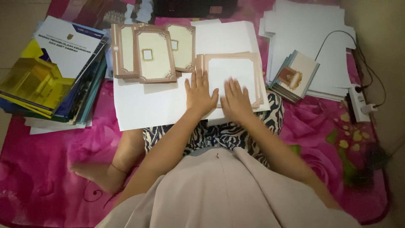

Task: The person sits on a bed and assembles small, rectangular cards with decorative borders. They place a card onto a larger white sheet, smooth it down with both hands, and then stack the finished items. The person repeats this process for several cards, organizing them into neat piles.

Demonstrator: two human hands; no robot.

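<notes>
My left hand (200, 93) lies flat, fingers spread, on the left edge of a white card with a brown ornate border (233, 69). Pressed flat beside it, my right hand (236, 101) rests on the lower part of the same card. The card lies on a stack of large white sheets (143, 105) in front of my lap. To the left of the card sit several cream cards with brown frames and small square windows (152, 52), overlapping each other. Neither hand grips anything.
A tall pile of booklets with yellow and blue covers (50, 71) stands at the left. At the right lie a white paper stack (312, 38), a small pile of printed cards (295, 76), and a white power strip with cable (357, 103). A pink floral blanket (42, 177) covers the floor.
</notes>
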